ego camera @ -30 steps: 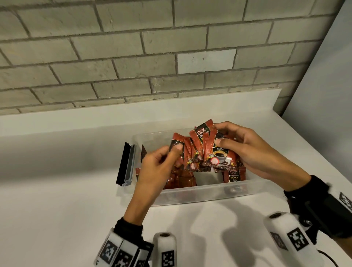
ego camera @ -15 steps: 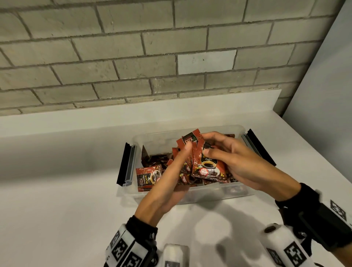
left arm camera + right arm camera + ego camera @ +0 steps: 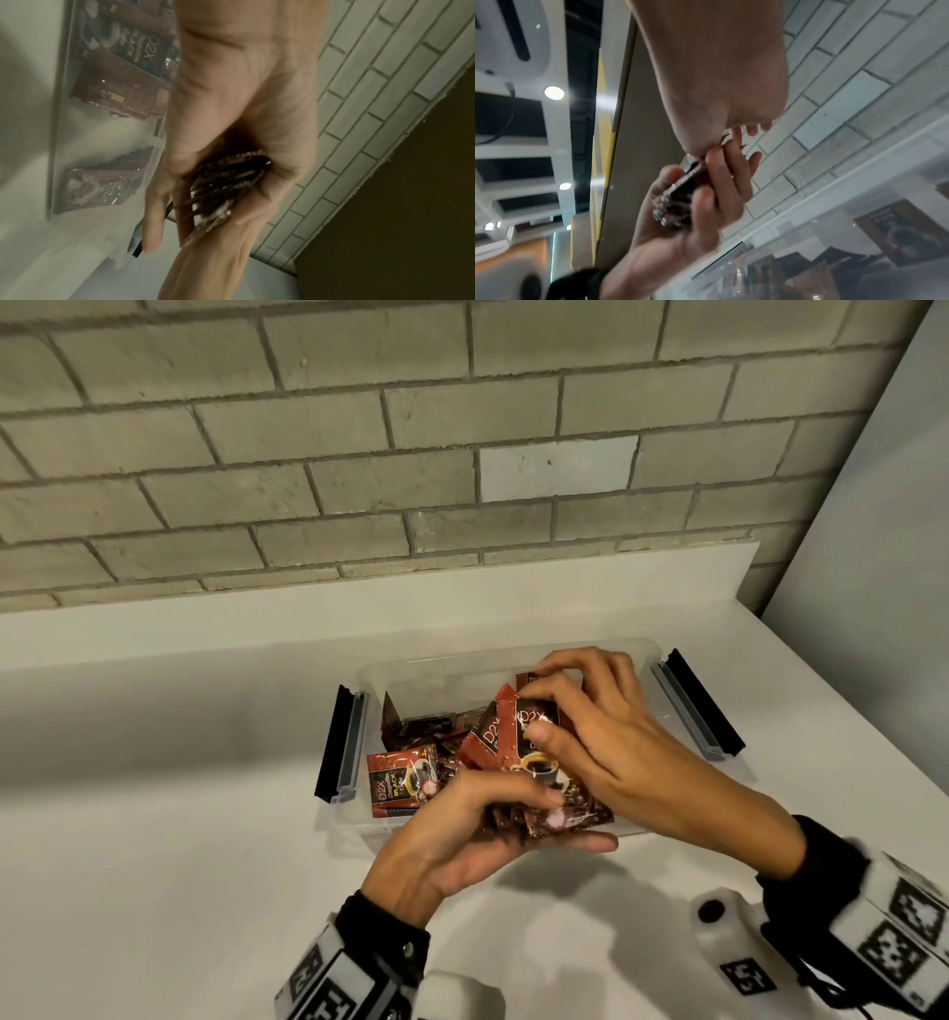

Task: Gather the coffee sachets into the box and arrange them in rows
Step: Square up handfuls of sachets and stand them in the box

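A clear plastic box (image 3: 411, 670) with black side latches stands on the white counter. Both hands hold one stack of red-and-black coffee sachets (image 3: 518, 747) above its front right part. My left hand (image 3: 482, 819) cups the stack's lower edge from below, thumb across the front. My right hand (image 3: 575, 711) pinches the upper part, thumb on the front sachet. The left wrist view shows the stack's edges (image 3: 221, 188) in the left palm (image 3: 231, 113). Seen from the right wrist, the stack (image 3: 677, 203) sits between both hands. More loose sachets (image 3: 400, 778) lie in the box's left half.
A grey brick wall (image 3: 411, 454) rises behind a white ledge at the back. A pale wall panel (image 3: 873, 557) closes the right side. White counter (image 3: 154, 814) spreads left of and in front of the box.
The stack came down and toward the box's front right. My left hand let go of the stack's left side and moved under its lower edge. Right hand keeps its grip.
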Demonstrator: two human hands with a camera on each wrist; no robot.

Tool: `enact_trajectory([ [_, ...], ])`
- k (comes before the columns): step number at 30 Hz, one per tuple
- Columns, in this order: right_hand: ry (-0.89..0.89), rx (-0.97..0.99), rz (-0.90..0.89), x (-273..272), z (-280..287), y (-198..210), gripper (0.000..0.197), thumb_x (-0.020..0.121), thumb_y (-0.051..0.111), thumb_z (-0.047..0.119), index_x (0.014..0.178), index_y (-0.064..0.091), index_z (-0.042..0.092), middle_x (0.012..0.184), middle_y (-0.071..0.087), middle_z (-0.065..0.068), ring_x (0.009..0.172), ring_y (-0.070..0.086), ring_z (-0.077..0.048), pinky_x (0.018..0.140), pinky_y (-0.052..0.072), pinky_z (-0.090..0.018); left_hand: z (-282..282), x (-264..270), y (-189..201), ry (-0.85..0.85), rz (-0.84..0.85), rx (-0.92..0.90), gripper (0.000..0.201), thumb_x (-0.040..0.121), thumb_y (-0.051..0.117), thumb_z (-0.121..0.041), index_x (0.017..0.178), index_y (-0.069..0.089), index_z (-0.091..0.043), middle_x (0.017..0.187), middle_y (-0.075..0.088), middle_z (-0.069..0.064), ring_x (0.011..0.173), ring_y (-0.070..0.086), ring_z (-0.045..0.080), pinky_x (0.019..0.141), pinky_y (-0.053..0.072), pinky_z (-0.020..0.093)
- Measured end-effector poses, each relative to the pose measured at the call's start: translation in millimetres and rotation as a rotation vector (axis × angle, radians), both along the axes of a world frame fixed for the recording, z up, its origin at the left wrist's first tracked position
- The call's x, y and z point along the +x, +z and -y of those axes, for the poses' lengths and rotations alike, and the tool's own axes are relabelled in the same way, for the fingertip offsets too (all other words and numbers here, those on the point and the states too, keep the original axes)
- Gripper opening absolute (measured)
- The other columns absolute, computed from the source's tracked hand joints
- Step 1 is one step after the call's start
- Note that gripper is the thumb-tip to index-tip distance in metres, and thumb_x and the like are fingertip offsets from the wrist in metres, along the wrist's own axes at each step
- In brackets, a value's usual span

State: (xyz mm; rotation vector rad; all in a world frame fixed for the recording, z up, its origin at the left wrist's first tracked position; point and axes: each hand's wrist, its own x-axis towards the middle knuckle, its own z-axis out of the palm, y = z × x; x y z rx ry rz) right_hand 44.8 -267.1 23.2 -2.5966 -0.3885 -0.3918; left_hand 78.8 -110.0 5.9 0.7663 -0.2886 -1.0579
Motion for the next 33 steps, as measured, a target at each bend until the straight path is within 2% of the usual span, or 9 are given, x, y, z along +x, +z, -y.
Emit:
enact_trajectory([
  [5,0.113,0.186,-0.146,-8.1,4.1,13.9,0.079,0.074,0.019,0.084,0.142,0.019,0.044,0.143,0.016,0.02,0.139,0.007,-0.003,0.116,0.022,-0.047,5.7,0.2,1.0,0.087,0.026,0.169,0.02,0.055,0.055,0.0,0.07,0.067,0.0,0.084,0.061,0.019,0.078,0.065,0.026,0.083,0.054,0.043],
  [8,0.247,-0.336,-0.049,-12.1,-2.6,19.4,0.086,0.068,0.043,0.084,0.141,0.007,0.058,0.158,-0.009,-0.002,0.144,-0.017,-0.027,0.112,-0.002,-0.063,7.9,-3.5,0.0,0.13,0.027,0.214,0.014,0.061,0.059,-0.007,0.067,0.071,-0.005,0.092,0.069,0.02,0.087,0.069,0.026,0.084,0.053,0.043],
  [10,0.241,-0.464,-0.041,-9.4,-8.4,16.6,0.083,0.071,0.055,0.073,0.14,0.016,0.054,0.158,-0.01,-0.008,0.144,-0.014,-0.036,0.111,0.002,-0.065,11.3,-6.5,0.5,0.176,0.02,0.229,0.024,0.064,0.062,-0.015,0.084,0.072,-0.008,0.104,0.068,0.021,0.097,0.067,0.028,0.091,0.048,0.047],
  [15,0.197,-0.249,-0.14,-10.9,-10.3,11.5,0.086,0.072,0.072,0.049,0.137,0.015,0.05,0.152,0.001,0.0,0.131,0.031,-0.022,0.096,0.044,-0.032,10.7,-4.0,5.1,0.178,0.106,0.267,0.016,0.055,0.054,0.003,0.063,0.062,-0.008,0.06,0.058,0.008,0.058,0.06,0.012,0.052,0.047,0.023],
  [19,0.187,-0.174,-0.103,-11.0,-7.6,13.4,0.084,0.071,0.064,0.051,0.139,0.015,0.05,0.123,0.03,0.004,0.099,0.039,-0.006,0.075,0.039,-0.011,3.6,-4.6,6.0,0.068,0.135,0.244,0.011,0.055,0.068,-0.002,0.062,0.067,-0.01,0.068,0.06,0.008,0.073,0.061,0.015,0.073,0.049,0.033],
  [22,0.158,-0.177,-0.052,-10.4,-5.1,12.4,0.08,0.073,0.064,0.058,0.141,0.022,0.048,0.101,0.031,0.004,0.088,0.034,-0.008,0.071,0.034,-0.01,4.0,-6.0,5.9,0.028,0.086,0.212,0.01,0.055,0.072,-0.011,0.064,0.069,-0.01,0.083,0.056,0.014,0.088,0.057,0.022,0.085,0.046,0.036],
  [27,0.166,0.026,-0.088,-10.1,-3.7,10.1,0.086,0.068,0.076,0.046,0.138,0.03,0.028,0.131,0.032,0.005,0.115,0.042,-0.005,0.091,0.043,-0.016,5.2,-4.5,1.4,0.005,0.106,0.146,0.037,0.061,0.075,-0.012,0.096,0.064,-0.008,0.096,0.057,0.017,0.094,0.059,0.024,0.089,0.044,0.039],
  [31,0.187,0.106,-0.221,-13.3,-1.7,13.0,0.111,0.068,0.079,0.043,0.139,-0.005,0.051,0.135,0.03,0.017,0.113,0.036,0.01,0.093,0.033,0.0,0.5,0.6,0.5,-0.014,-0.001,0.093,0.057,0.049,0.092,-0.034,0.098,0.072,-0.013,0.103,0.067,0.012,0.099,0.064,0.024,0.101,0.04,0.041],
  [33,0.215,0.104,-0.199,-13.5,-4.0,11.8,0.117,0.067,0.077,0.047,0.136,-0.016,0.057,0.141,0.034,0.01,0.118,0.04,0.005,0.097,0.036,-0.006,1.0,1.9,1.6,-0.015,0.018,0.144,0.061,0.047,0.091,-0.041,0.1,0.072,-0.019,0.102,0.068,0.01,0.096,0.065,0.021,0.088,0.045,0.035],
])
